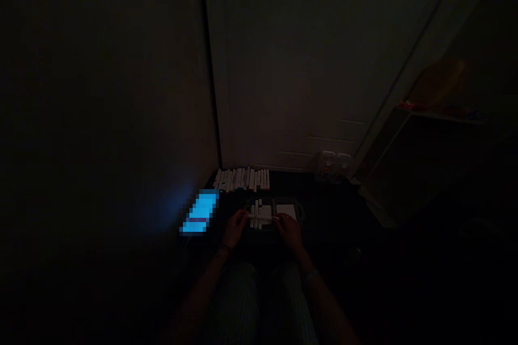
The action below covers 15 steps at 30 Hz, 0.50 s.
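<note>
The view is very dark. My left hand [234, 228] and my right hand [290, 230] pinch the two ends of a white marker [265, 218], held level between them. Below it lies an open clear plastic case [301, 213] with two halves. A few white markers [256, 206] lie side by side in its left half, next to a pale block [266, 212]. Another pale flat piece [286, 209] shows in the right half, partly behind my right hand. Any writing on the held marker is too dim to read.
A row of several white markers [243, 179] lies at the back of the dark table [324, 221] against the wall. On the left glows a blurred blue screen [200, 213]. Two clear containers [334, 166] stand at the back right. A shelf [441, 115] is farther right.
</note>
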### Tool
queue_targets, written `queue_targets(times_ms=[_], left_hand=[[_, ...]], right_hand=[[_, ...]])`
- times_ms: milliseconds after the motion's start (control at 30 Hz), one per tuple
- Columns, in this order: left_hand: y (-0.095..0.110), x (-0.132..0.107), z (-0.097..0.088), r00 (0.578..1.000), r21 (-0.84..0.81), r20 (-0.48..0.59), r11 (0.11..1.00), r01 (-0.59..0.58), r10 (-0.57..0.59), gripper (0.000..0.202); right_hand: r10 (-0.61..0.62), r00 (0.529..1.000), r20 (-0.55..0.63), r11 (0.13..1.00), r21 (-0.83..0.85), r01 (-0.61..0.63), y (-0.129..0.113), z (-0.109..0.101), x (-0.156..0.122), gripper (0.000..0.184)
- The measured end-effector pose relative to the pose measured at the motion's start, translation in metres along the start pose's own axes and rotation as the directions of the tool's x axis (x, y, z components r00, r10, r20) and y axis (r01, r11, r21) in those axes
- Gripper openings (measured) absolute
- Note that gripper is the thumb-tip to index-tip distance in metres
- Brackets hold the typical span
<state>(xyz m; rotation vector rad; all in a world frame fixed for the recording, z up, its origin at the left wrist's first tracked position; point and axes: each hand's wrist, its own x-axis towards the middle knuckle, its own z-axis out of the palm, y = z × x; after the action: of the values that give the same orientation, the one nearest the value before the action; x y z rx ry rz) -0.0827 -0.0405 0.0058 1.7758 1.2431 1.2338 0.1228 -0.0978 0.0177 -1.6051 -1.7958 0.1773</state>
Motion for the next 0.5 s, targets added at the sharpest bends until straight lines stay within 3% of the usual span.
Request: queue_targets(times_ms=[500], left_hand=[[-0.0042,0.0007,0.0020,1.000,-0.087,0.008,0.996,-0.005,0.006,0.026]], right_hand=[[0.018,1.000,0.004,1.000,-0.021,-0.017,0.0019,0.0024,0.0007,0.031]])
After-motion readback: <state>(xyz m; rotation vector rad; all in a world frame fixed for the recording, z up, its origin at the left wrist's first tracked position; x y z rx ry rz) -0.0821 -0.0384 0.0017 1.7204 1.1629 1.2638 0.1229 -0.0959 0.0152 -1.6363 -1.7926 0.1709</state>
